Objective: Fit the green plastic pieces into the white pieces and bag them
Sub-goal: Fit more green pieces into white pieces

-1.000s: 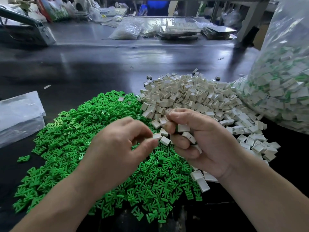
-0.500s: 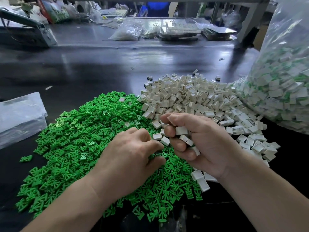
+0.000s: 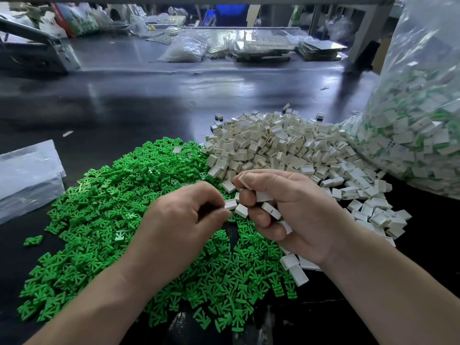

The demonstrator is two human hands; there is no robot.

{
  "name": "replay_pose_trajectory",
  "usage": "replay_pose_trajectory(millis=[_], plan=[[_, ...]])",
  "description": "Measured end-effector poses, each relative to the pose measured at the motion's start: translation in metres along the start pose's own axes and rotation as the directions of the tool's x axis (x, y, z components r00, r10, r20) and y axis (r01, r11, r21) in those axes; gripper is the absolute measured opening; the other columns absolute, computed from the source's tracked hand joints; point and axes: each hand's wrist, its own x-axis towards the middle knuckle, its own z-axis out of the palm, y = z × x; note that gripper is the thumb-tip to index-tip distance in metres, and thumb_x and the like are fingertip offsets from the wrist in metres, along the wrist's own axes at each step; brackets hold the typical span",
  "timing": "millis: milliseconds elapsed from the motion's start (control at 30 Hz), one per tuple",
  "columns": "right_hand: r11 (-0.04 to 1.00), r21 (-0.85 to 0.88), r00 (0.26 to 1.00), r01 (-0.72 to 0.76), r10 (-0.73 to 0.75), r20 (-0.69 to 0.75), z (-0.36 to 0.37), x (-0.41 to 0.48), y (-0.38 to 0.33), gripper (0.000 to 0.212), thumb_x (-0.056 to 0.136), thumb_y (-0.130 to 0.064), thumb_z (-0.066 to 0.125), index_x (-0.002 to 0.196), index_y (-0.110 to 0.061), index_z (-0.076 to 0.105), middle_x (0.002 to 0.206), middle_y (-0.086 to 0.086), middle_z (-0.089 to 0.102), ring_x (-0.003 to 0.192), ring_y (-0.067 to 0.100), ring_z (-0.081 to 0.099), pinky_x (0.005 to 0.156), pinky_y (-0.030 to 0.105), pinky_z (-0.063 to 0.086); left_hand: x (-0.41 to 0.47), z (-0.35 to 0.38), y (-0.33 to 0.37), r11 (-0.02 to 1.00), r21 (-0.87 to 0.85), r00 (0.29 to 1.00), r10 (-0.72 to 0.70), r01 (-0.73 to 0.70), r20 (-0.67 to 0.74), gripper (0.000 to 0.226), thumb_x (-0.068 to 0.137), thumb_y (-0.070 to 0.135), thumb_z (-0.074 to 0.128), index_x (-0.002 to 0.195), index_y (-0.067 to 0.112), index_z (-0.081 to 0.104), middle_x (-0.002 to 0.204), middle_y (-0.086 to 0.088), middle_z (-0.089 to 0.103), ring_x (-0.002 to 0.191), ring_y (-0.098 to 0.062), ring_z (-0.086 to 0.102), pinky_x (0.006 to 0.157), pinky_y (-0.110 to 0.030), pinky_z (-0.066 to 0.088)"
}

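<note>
Left hand (image 3: 184, 225) fingertips (image 3: 220, 215) pinch white piece (image 3: 230, 204); green insert unseen. Right hand (image 3: 298, 210) clamps fistful of whites (image 3: 270, 209). Left hand just risen off green pile (image 3: 104, 207): insert likely picked, fitting next. White pile (image 3: 273, 145) behind green pile, bag (image 3: 418, 125) of finished pairs right of it.

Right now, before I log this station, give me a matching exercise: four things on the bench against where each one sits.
Things:
1. heap of green fork-shaped plastic pieces
2. heap of white box-shaped plastic pieces
3. tall clear plastic bag of fitted pieces
4. flat clear plastic bag

Places:
A. far right edge
B. left edge
C. beneath the left hand
D. just beyond the right hand

Pairs: 1-C, 2-D, 3-A, 4-B.
</note>
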Motion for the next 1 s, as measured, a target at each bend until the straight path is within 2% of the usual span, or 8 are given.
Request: replay_pose_trajectory(millis=[133, 267, 367, 433, 467, 667, 900, 1000], plan=[[0.999, -0.049, 1.000, 0.012, -0.014, -0.028, 0.0013, 0.0001, -0.0002, 0.011, 0.086, -0.020, 0.073, 0.091, -0.011, 0.069, 0.069, 0.002, 0.059, 0.045, 0.010, 0.045, 0.034, 0.017, 0.029, 0.0013, -0.0025, -0.0026, 0.971, -0.200, 0.989, -0.139, 0.129, -0.040, 0.004, 0.083, 0.037, 0.070, 0.084, 0.034, 0.068, 0.081, 0.014, 0.068, 0.069, -0.005, 0.062, 0.057, -0.011, 0.047], [0.997, -0.072, 0.998, 0.008, -0.013, -0.067, 0.0034, -0.0001, -0.0007, 0.026, 0.064, -0.027, 0.081, 0.085, -0.015, 0.072, 0.067, 0.002, 0.058, 0.044, 0.010, 0.044, 0.034, 0.017, 0.029, 0.0030, -0.0030, -0.0044, 0.698, -0.644, 0.941, -0.317, 0.314, 0.116, 0.019, 0.074, 0.038, 0.072, 0.089, 0.027, 0.073, 0.082, -0.002, 0.073, 0.071, -0.013, 0.067, 0.058, -0.019, 0.052], [0.994, -0.108, 0.997, 0.015, -0.022, -0.067, 0.0035, -0.0010, -0.0005, 0.020, 0.072, -0.025, 0.081, 0.088, -0.015, 0.074, 0.069, 0.002, 0.059, 0.043, 0.011, 0.045, 0.034, 0.017, 0.029, 0.0032, -0.0015, -0.0039, 0.506, -0.787, 0.921, -0.336, 0.354, 0.198, 0.027, 0.067, 0.034, 0.079, 0.089, 0.020, 0.075, 0.087, -0.011, 0.073, 0.073, -0.018, 0.067, 0.057, -0.023, 0.052], [0.983, -0.181, 0.999, 0.028, -0.036, -0.040, 0.0046, -0.0018, 0.0003, 0.005, 0.084, -0.023, 0.077, 0.085, -0.019, 0.075, 0.069, 0.002, 0.060, 0.043, 0.011, 0.045, 0.034, 0.017, 0.030, 0.0035, -0.0010, -0.0033, 0.444, -0.827, 0.920, -0.333, 0.346, 0.207, 0.024, 0.068, 0.030, 0.083, 0.088, 0.019, 0.075, 0.085, -0.012, 0.072, 0.070, -0.018, 0.066, 0.056, -0.024, 0.052], [0.975, -0.219, 0.999, 0.036, -0.041, -0.019, 0.0049, -0.0020, 0.0012, 0.006, 0.088, -0.023, 0.074, 0.082, -0.021, 0.075, 0.069, 0.001, 0.060, 0.043, 0.012, 0.046, 0.034, 0.017, 0.030, 0.0037, -0.0011, -0.0031, 0.427, -0.839, 0.921, -0.332, 0.338, 0.203, 0.023, 0.069, 0.031, 0.080, 0.087, 0.019, 0.075, 0.084, -0.011, 0.072, 0.069, -0.017, 0.066, 0.055, -0.024, 0.052], [0.956, -0.287, 0.998, 0.051, -0.040, 0.045, 0.0068, -0.0037, 0.0019, 0.011, 0.091, -0.025, 0.072, 0.080, -0.024, 0.073, 0.066, -0.003, 0.060, 0.042, 0.010, 0.046, 0.036, 0.015, 0.031, 0.0031, -0.0039, -0.0028, 0.437, -0.845, 0.934, -0.307, 0.308, 0.182, 0.022, 0.070, 0.033, 0.076, 0.086, 0.018, 0.074, 0.080, -0.009, 0.071, 0.067, -0.017, 0.064, 0.053, -0.023, 0.049], [0.934, -0.325, 0.988, 0.150, -0.134, 0.070, 0.0066, -0.0050, 0.0022, 0.009, 0.084, -0.035, 0.069, 0.080, -0.028, 0.071, 0.067, -0.003, 0.060, 0.045, 0.011, 0.048, 0.037, 0.018, 0.034, -0.0008, -0.0057, 0.0005, 0.612, -0.755, 0.963, -0.251, 0.236, 0.098, 0.019, 0.076, 0.035, 0.076, 0.088, 0.020, 0.072, 0.080, -0.008, 0.072, 0.068, -0.017, 0.066, 0.056, -0.023, 0.051], [0.923, -0.346, 0.985, 0.169, -0.150, 0.081, 0.0063, -0.0051, 0.0032, 0.011, 0.086, -0.037, 0.067, 0.081, -0.028, 0.071, 0.067, -0.005, 0.060, 0.045, 0.011, 0.048, 0.038, 0.019, 0.034, -0.0009, -0.0074, 0.0045, 0.550, -0.804, 0.966, -0.233, 0.226, 0.112, 0.021, 0.077, 0.038, 0.076, 0.087, 0.019, 0.072, 0.077, -0.010, 0.070, 0.065, -0.020, 0.064, 0.055, -0.024, 0.050]])
